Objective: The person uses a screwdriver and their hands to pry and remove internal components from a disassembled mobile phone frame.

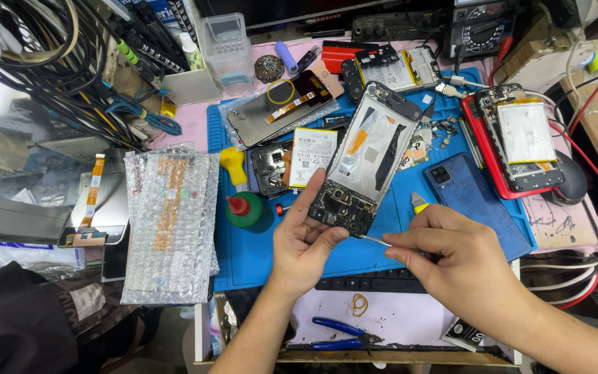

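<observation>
With back cover off and battery out, the left hand [304,239] grips the opened smartphone [367,158] while the right hand [451,260] pinches a yellow-handled screwdriver [396,225] at its six-o'clock end, circuit board still mounted.

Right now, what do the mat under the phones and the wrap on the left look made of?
Blue mat: looks like matte rubber or silicone, lying flat with moulded edge ridges. Bubble wrap: clear plastic film, its shiny air pockets catching the light.

One head camera looks steeply down, close over the blue mat [257,253] and workbench.
</observation>
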